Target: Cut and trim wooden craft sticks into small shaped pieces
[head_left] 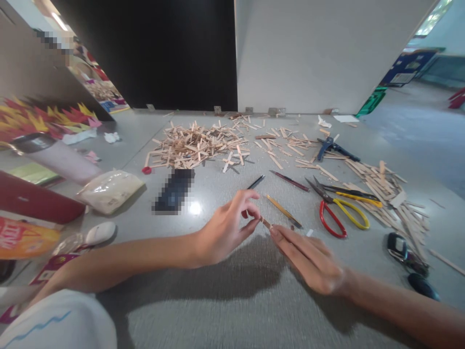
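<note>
Between my two hands is a short, thin wooden stick (266, 223), held above the grey tabletop. My left hand (228, 223) pinches its left end between thumb and fingertip, the other fingers curled. On the right end, the fingers of my right hand (305, 257) press together, nearly straight. Just beyond lie tweezers with a golden look (283, 211), a dark pen (256, 182) and a dark red pen (289, 180). To the right of these rest scissors with red and yellow handles (336, 211). My fingers hide part of the stick.
A heap of small wooden sticks (199, 143) lies ahead, with more sticks (381, 184) at right near blue-handled cutters (329, 147). A blurred dark phone (174, 191), a plastic packet (111, 190), a white mouse (100, 233) and a bottle (54, 155) are at left. Upright panels (308, 53) stand behind.
</note>
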Action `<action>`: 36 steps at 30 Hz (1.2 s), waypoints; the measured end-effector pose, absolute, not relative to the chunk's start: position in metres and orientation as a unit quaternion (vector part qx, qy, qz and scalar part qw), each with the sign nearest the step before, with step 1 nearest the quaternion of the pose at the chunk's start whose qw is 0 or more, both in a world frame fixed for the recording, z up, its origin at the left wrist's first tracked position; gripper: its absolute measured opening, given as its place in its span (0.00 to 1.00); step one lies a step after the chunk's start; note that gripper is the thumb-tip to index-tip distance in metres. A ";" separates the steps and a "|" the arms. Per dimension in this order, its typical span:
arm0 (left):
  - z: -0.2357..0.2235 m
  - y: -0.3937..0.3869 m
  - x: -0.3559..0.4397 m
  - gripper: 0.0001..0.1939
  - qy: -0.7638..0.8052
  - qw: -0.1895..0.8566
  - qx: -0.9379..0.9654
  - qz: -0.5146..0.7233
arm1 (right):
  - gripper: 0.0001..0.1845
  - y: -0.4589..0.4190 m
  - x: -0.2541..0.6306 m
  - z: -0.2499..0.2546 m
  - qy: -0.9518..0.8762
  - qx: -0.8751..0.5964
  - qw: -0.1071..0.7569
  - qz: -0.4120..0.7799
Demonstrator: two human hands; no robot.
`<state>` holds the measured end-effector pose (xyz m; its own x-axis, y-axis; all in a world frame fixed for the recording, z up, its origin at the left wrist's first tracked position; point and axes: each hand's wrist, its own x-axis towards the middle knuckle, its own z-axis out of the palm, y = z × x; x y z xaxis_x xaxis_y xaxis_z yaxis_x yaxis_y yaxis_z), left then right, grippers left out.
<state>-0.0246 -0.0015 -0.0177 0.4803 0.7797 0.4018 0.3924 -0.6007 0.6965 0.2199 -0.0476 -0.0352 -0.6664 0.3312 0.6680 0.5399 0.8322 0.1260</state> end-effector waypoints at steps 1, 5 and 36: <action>-0.019 -0.002 -0.025 0.09 0.351 0.262 0.823 0.361 | 0.32 -0.047 0.220 -0.040 -0.894 -0.240 0.341 -0.164; -0.024 -0.001 -0.026 0.15 0.312 0.213 0.857 0.350 | 0.29 -0.047 0.218 -0.060 -0.878 -0.244 0.369 -0.180; -0.042 -0.004 -0.024 0.25 0.198 -0.081 0.953 0.216 | 0.20 -0.049 0.206 -0.030 -0.903 -0.234 0.312 -0.180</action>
